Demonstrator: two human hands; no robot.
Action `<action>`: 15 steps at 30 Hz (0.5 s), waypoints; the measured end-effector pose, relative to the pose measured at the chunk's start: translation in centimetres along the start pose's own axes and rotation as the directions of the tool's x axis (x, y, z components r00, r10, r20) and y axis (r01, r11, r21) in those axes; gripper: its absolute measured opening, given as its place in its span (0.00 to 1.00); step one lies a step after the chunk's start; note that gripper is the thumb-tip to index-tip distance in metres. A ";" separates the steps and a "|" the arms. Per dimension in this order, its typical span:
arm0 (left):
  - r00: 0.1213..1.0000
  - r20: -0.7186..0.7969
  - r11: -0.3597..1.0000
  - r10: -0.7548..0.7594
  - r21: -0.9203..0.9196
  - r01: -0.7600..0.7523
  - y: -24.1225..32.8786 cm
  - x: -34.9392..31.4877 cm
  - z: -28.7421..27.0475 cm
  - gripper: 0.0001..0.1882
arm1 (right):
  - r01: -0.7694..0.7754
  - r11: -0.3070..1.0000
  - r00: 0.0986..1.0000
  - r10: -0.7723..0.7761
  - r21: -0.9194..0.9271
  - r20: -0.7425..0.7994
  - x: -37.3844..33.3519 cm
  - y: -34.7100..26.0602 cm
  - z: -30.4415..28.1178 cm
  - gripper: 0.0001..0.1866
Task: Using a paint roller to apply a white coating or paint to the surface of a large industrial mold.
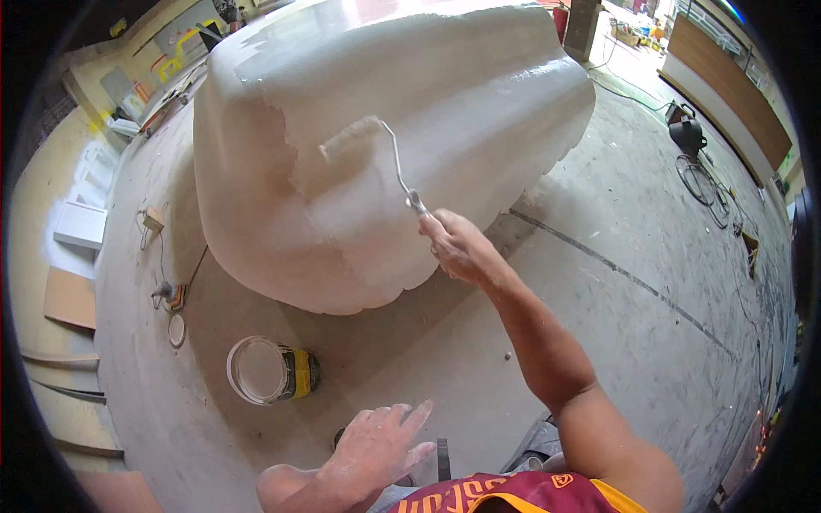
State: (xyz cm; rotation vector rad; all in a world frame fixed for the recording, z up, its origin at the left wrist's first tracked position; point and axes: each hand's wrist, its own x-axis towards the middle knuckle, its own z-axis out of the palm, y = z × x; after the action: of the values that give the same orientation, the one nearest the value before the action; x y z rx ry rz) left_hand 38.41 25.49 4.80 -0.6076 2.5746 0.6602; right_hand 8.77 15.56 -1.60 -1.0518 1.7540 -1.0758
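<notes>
My right hand (457, 245) is closed around the handle of a paint roller (352, 139), arm stretched forward. The roller's pale sleeve lies against the side of a large, rounded, cream-coloured shell (410, 128). Wet, glossy coating covers much of that surface, while a duller, pinkish-beige patch shows on its left and lower part. Close to my body, my left hand (376, 449) is held up with nothing in it, fingers stretched and dusted with white. Beyond it on the floor stands a bucket (255, 370) of pale paint with a black and yellow side.
Left of the shell, a round lid (177, 331), a small corded tool (169, 295) and a wooden block (153, 220) lie on the concrete floor. Boards (70, 297) lean along the left wall. At the right are a black machine (686, 131) and coiled cable (703, 184).
</notes>
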 end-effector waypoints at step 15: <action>0.960 -0.199 0.980 0.199 0.069 -0.188 -0.9 0.9 -0.6 0.27 | 0.022 0.989 0.981 -0.049 -0.147 -0.187 -11.9 24.1 0.7 0.19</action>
State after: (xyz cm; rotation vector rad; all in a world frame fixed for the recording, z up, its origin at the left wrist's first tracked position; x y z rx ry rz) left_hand 37.93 24.20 4.49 -0.4305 2.8615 0.6228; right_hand 7.62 33.34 -21.71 -1.1016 1.9975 -1.1159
